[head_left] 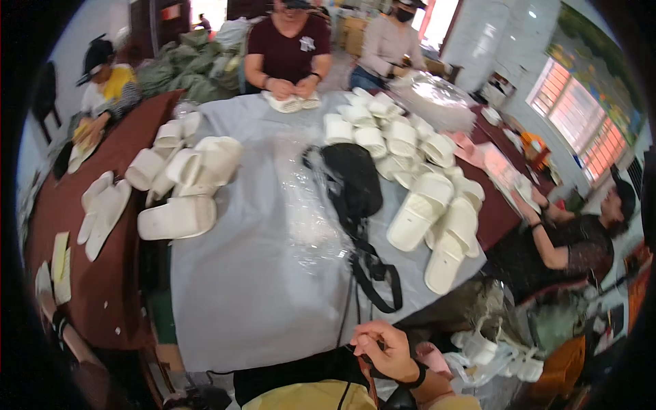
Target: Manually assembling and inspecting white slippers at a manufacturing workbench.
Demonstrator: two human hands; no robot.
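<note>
- Pinching going on down low: the right hand (387, 350) has its fingers curled in tight, thumb and fingertips pressed together on a thin dark cord (344, 311) right at the near edge of the table.
- That cord runs up and away from the grip toward a black bag (352, 183) lying on the grey table cover (260, 287), strap (374, 281) looping just above the hand.
- Left hand isn't in view, so can't tell what it's doing.
- Off to the right of the bag, a heap of white slippers (430, 219); another bunch (181, 191) sits well to the left.
- Across the table, someone in a maroon shirt (288, 51) is handling a slipper too.
</note>
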